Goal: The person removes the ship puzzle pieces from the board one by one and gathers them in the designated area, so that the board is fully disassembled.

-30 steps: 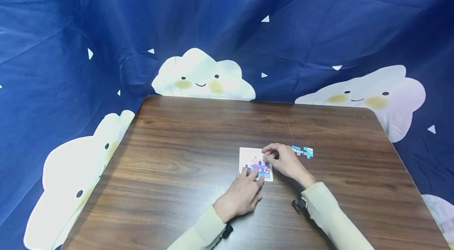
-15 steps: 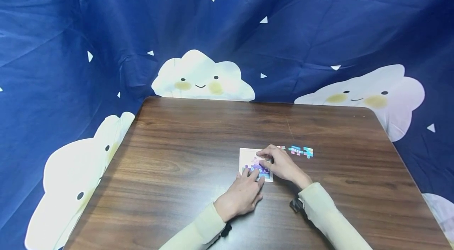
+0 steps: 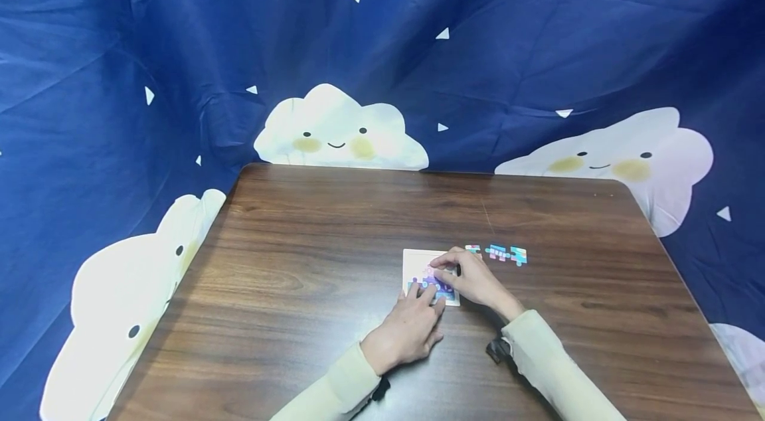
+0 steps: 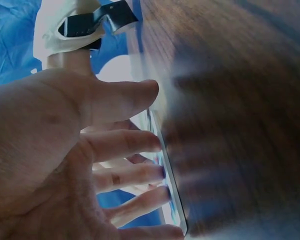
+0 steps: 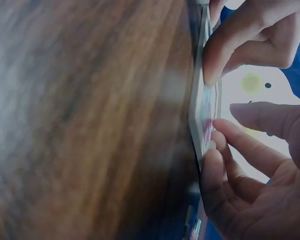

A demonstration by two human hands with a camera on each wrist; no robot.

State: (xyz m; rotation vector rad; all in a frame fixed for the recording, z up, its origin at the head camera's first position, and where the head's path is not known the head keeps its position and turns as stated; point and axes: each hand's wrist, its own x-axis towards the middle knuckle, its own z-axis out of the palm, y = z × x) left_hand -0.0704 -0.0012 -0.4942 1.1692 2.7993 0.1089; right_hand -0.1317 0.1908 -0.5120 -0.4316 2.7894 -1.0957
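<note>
A small square jigsaw puzzle in a white frame (image 3: 412, 261) lies on the wooden table, showing a purple and blue picture. My left hand (image 3: 403, 331) rests its fingertips on the puzzle's near edge, fingers spread and fairly straight in the left wrist view. Over the puzzle's right half, my right hand (image 3: 478, 278) touches the surface with its fingertips. In the right wrist view the right thumb (image 5: 265, 116) stands apart from the fingers, and no piece shows between them. The right hand covers part of the picture.
Three loose jigsaw pieces lie in a row beyond the right hand: a partly covered piece (image 3: 473, 249), a middle piece (image 3: 497, 252) and a right-hand piece (image 3: 518, 255). A dark blue curtain (image 3: 466, 76) with cloud prints hangs behind the brown table (image 3: 299, 222).
My right hand has shifted left and slightly toward me, over the puzzle's middle, uncovering a loose piece at the left of the row. The left hand stays in place.
</note>
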